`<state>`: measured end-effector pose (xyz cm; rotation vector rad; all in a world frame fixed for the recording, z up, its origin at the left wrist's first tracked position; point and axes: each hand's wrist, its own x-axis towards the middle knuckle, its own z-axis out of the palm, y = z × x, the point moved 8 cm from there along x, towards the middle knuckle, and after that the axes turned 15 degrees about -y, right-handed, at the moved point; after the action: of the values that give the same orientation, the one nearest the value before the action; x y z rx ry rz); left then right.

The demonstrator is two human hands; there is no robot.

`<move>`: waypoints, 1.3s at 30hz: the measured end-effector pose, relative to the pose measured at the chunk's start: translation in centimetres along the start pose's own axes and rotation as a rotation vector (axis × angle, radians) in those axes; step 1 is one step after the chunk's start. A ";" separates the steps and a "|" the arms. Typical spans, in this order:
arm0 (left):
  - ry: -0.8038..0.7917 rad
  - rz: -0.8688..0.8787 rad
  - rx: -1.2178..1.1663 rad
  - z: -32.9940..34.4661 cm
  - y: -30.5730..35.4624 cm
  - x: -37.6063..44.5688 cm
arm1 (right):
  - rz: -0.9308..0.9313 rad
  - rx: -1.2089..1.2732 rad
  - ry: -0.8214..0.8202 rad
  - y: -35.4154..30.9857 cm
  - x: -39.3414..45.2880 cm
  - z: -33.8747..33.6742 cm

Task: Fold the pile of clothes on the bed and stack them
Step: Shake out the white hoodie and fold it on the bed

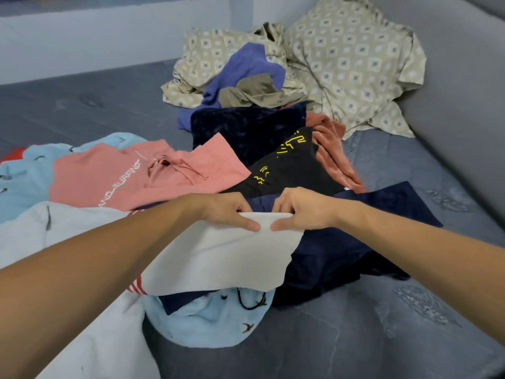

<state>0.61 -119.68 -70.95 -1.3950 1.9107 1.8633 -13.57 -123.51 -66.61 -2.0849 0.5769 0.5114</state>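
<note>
My left hand [232,212] and my right hand [297,212] sit side by side and pinch the top edge of a white garment [218,261], which hangs lifted over the pile. Under it lie a navy garment [355,242] and a light blue garment with small prints [216,324]. Beyond the hands lie a pink hoodie with white lettering [131,176], a black shirt with yellow print [289,165], a dark navy velvet piece [246,127], a rust-coloured piece [330,149], a purple-blue garment [246,67] and an olive one [254,91].
A beige patterned sheet [349,58] is bunched at the back right against the grey wall [464,77]. A pale grey-white garment [82,242] spreads at the left under my left forearm. Bare grey mattress [355,337] shows at the front right and back left.
</note>
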 end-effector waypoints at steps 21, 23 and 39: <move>0.676 0.129 0.258 -1.8 -0.5 -0.1 | 0.218 -0.159 0.431 4.7 0.7 1.1; 0.749 0.119 0.275 -2.0 -2.6 -2.8 | 0.164 -0.178 0.416 2.1 2.9 1.6; 1.262 -0.221 0.000 6.1 -33.2 -38.3 | -0.283 -0.469 0.325 -33.9 29.0 13.1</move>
<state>41.30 -88.92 -71.32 -3.0281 1.8877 0.8186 27.48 -101.65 -67.46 -2.6729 0.3525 0.1486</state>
